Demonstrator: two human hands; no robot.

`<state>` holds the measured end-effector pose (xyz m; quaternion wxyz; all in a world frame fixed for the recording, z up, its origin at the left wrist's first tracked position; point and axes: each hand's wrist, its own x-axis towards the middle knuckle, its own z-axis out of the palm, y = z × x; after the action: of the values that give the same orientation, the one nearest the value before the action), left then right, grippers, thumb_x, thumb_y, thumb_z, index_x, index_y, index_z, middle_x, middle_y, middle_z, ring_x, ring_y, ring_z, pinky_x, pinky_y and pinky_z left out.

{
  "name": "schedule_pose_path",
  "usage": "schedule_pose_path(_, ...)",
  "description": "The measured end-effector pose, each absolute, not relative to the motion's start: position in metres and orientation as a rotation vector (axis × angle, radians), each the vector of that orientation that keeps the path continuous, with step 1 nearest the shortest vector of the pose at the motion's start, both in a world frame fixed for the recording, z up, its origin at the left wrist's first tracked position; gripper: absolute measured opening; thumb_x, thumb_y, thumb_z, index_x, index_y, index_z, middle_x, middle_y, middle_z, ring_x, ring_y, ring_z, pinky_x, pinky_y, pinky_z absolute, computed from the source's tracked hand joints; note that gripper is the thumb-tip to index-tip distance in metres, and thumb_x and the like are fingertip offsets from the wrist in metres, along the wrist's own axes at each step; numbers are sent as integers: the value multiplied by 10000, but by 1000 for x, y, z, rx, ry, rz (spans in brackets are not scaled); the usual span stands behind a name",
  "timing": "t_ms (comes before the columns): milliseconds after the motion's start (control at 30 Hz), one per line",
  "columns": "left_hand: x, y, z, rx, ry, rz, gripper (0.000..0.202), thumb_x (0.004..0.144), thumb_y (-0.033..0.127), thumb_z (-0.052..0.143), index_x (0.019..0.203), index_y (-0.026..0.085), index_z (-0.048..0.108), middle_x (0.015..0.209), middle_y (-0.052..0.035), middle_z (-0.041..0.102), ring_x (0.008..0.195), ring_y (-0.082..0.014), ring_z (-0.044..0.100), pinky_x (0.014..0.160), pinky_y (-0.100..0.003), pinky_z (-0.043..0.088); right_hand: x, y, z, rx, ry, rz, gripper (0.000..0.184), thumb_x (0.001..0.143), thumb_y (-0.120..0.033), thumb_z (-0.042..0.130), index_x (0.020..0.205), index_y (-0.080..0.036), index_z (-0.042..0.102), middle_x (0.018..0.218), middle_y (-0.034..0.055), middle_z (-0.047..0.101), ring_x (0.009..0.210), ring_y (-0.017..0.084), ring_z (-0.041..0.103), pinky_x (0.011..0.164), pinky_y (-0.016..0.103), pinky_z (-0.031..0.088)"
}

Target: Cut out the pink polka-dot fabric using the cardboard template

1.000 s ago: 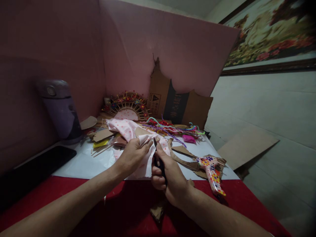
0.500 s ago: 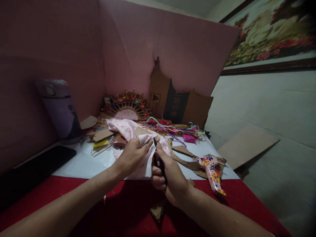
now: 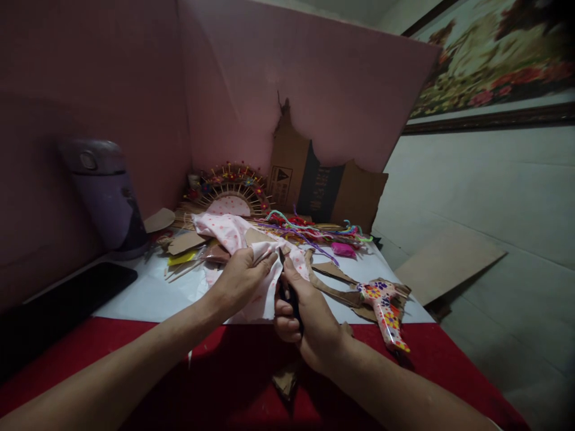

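Note:
Pinched in my left hand point(image 3: 240, 275) is a white cloth with pink dots point(image 3: 224, 230), bunched over the white sheet. A piece of tan cardboard point(image 3: 257, 236) shows among its folds. My right hand point(image 3: 309, 317) is closed round the black handles of scissors point(image 3: 291, 302). Their dark blades point up and away, at the cloth's edge beside my left fingertips. How far the blades are parted I cannot tell. A small cardboard scrap point(image 3: 286, 380) lies on the red cloth below my hands.
A flower-patterned glue gun point(image 3: 384, 308) rests on cardboard strips at the right. Behind are colourful pipe cleaners point(image 3: 309, 227), a decorated stick fan point(image 3: 229, 191) and cut cardboard point(image 3: 327, 185). A purple bottle point(image 3: 105, 197) and black phone point(image 3: 105, 281) lie left, on a white sheet point(image 3: 130, 302).
Both hands keep nearly the same place on the cloth and scissors. The whole view has shifted very slightly.

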<state>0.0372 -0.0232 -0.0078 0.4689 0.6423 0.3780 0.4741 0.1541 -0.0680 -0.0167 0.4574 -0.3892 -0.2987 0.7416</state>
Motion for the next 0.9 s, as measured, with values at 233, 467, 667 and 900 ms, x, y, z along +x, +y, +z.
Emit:
schedule_pose_path(233, 36, -22, -9, 1616, 941, 1145, 217, 772, 363, 542, 701, 158, 558, 585, 28, 505, 508, -87, 401, 437, -192, 326, 154, -68, -17, -973, -741, 1837, 509, 709, -682, 534, 659, -202, 374, 444, -106, 319, 317, 5, 157, 327, 130, 64)
schedule_pose_path(467, 34, -17, -16, 1672, 970, 1135, 242, 790, 377, 522, 713, 152, 567, 602, 22, 517, 522, -89, 408, 447, -192, 331, 155, -68, -16, -963, -730, 1832, 497, 712, -667, 548, 659, -206, 368, 438, -105, 314, 320, 6, 151, 328, 129, 55)
schedule_pose_path(667, 35, -16, -18, 1680, 980, 1109, 267, 787, 397, 505, 732, 145, 575, 587, 35, 520, 509, -88, 415, 455, -195, 332, 156, -67, -18, -964, -705, 1864, 492, 712, -654, 562, 655, -207, 364, 442, -103, 318, 318, 7, 158, 329, 133, 58)
schedule_pose_path(900, 36, -16, -17, 1668, 1040, 1098, 284, 772, 422, 519, 686, 152, 550, 556, 35, 509, 488, -90, 401, 423, -194, 312, 155, -67, -13, -972, -679, 1883, 491, 716, -657, 553, 650, -202, 379, 429, -104, 313, 312, 7, 156, 328, 136, 51)
